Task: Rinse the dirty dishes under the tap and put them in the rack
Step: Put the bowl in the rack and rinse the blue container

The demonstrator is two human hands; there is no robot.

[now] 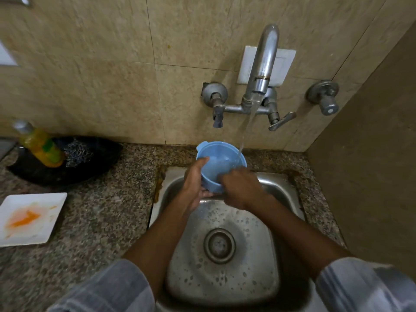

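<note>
Beige tiles back a steel sink (279, 194); left hand (193, 188) cups the blue bowl (216, 163) tilted under the tap (261, 70) stream so water fills it, right hand (240, 188) fingers reaching inside, grip unclear; stained plate (29, 218) waits on worktop (101, 212), leftward

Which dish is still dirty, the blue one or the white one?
The white square plate on the counter: it has orange smears. The blue bowl is under running water.

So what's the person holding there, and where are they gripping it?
A blue bowl under the running tap. The left hand cups its side and base; the right hand reaches over its near rim.
</note>
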